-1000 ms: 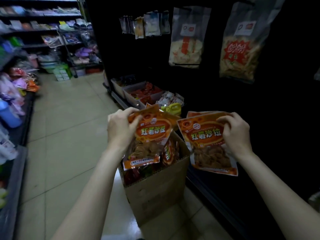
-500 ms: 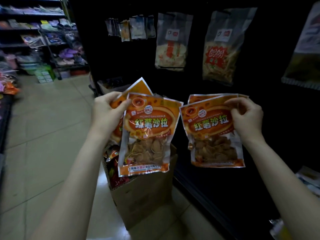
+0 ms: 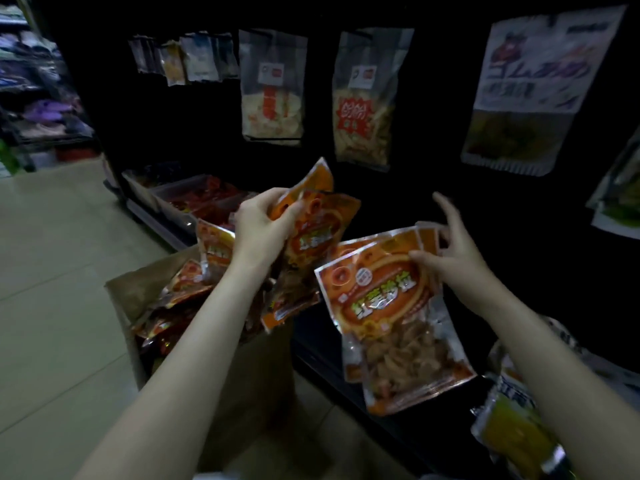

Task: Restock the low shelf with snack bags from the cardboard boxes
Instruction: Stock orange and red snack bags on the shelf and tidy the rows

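My left hand (image 3: 265,225) grips two orange snack bags (image 3: 313,244) by their tops, tilted, above the open cardboard box (image 3: 256,379). Several more orange and red bags (image 3: 180,292) lie inside the box. My right hand (image 3: 453,252) pinches the top right corner of two more orange snack bags (image 3: 384,306), thumb on the front, index finger raised. These bags hang in front of the dark low shelf (image 3: 332,358), whose inside is too dark to make out.
Clear trays of red snacks (image 3: 194,199) sit on the low shelf further left. Large snack bags (image 3: 363,98) hang on the dark panel above. Yellow-green bags (image 3: 512,427) lie at lower right. Tiled aisle floor (image 3: 62,271) opens on the left.
The right hand has lowered its bags toward the low shelf and spread its fingers. The left hand's bags have tilted sideways. My view has turned down and toward the shelf.
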Tool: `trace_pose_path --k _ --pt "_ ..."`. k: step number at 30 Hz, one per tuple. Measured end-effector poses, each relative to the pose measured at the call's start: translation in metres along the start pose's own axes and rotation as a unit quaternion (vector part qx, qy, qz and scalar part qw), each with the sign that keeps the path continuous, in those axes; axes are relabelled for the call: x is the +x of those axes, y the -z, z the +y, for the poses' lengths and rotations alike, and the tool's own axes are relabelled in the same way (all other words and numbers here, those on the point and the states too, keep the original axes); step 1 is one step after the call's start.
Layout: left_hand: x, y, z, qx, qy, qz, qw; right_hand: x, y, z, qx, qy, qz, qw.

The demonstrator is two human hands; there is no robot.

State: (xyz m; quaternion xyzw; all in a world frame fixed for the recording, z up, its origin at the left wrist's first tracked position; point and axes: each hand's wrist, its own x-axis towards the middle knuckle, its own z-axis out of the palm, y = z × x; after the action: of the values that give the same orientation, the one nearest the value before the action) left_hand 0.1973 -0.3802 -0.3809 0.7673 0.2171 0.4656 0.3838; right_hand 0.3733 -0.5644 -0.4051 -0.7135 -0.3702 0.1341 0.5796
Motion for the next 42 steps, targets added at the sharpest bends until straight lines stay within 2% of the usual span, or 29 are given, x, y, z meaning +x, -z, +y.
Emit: trace_pose_path --k 3,6,10,13,19,24,28,30,32,35,40,42 --pt "-0.003 -0.025 0.016 -0.131 0.036 -0.039 0.990 0.001 -0.001 0.028 0.125 -0.122 0.040 0.984" --pt "-0.008 -0.038 0.014 -0.209 0.085 -0.045 0.973 0.003 0.006 0.035 0.160 -0.137 0.070 0.975" --pt "-0.013 -0.046 0.001 -0.207 0.104 -0.072 0.970 0.003 0.005 0.037 0.084 -0.085 0.084 0.989" --pt "-0.019 -0.049 -0.007 -0.183 0.075 -0.116 0.973 0.004 -0.003 0.045 0.060 -0.099 0.080 0.990" --pt "-0.009 -0.042 -0.001 -0.235 0.107 -0.139 0.956 0.002 -0.010 0.045 0.270 -0.234 0.017 0.934" --pt "0.000 -0.033 0.013 -0.190 0.086 -0.206 0.956 0.009 -0.008 0.034 0.321 -0.221 -0.013 0.921" --pt "0.002 -0.032 0.012 -0.187 0.096 -0.197 0.958 0.010 -0.010 0.034 0.258 -0.203 0.013 0.944" --pt "0.000 -0.035 0.006 -0.170 0.124 -0.166 0.964 0.009 -0.012 0.037 0.178 -0.177 0.066 0.966" --pt "-0.002 -0.038 -0.004 -0.167 0.156 -0.148 0.962 0.008 -0.010 0.037 0.060 -0.103 0.111 0.987" --pt "-0.003 -0.040 -0.018 -0.162 0.167 -0.154 0.960 0.010 0.002 0.033 -0.071 -0.001 0.097 0.993" --pt "0.011 -0.038 -0.029 -0.148 0.168 -0.185 0.957 0.014 0.024 0.038 -0.152 0.016 0.063 0.986" --pt "0.016 -0.038 -0.027 -0.071 0.144 -0.237 0.958 0.015 0.025 0.044 -0.144 0.012 0.044 0.989"
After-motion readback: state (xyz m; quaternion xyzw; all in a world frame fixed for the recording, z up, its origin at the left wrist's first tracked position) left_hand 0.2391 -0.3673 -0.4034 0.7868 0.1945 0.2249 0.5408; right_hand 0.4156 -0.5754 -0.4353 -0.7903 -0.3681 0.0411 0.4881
